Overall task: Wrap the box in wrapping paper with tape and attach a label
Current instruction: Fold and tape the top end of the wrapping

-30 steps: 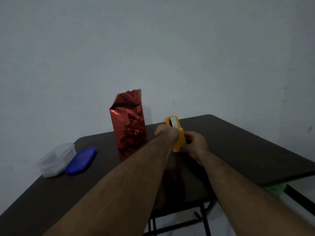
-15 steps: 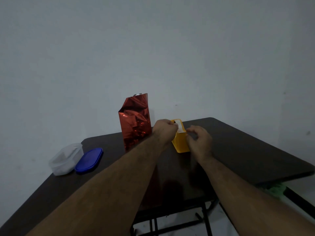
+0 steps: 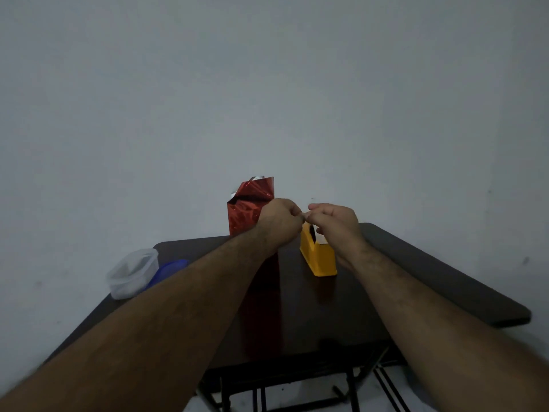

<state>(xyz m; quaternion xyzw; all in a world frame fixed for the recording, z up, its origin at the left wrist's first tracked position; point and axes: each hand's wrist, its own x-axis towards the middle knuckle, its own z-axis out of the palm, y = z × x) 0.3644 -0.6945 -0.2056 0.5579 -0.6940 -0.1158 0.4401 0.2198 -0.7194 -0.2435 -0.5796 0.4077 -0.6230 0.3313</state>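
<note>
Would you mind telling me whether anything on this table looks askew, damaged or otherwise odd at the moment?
The red foil wrapping on the upright box looks crumpled, and its top is open and ragged, with the silver underside showing. The clear tub sits uncovered beside its blue lid. Nothing looks spilled.

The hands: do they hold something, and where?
Both hands, left and right, pinch something tiny between their fingertips above the yellow tape dispenser; likely tape, but unclear.
</note>
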